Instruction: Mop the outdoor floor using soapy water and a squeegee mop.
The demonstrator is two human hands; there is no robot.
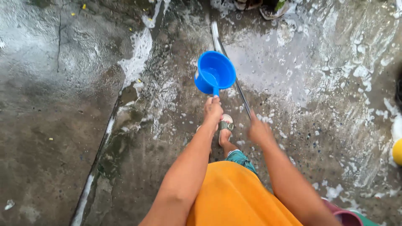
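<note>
My left hand (pixel 212 109) grips the handle of a blue plastic water scoop (pixel 214 73), held out over the wet concrete floor with a little water in its bowl. A long thin metal handle (pixel 229 67) runs away up the frame, and my right hand (pixel 258 130) is closed around its near end; what is at its far end is hidden. Below my arms I see my orange top and one foot in a sandal (pixel 225 127) on the ground.
The concrete floor (pixel 63 109) is soaked, with white soap foam (pixel 138 54) in streaks at the centre and across the right side. A yellow object (pixel 397 151) sits at the right edge, a pink rim (pixel 347 217) at the bottom right, footwear (pixel 272 9) at the top.
</note>
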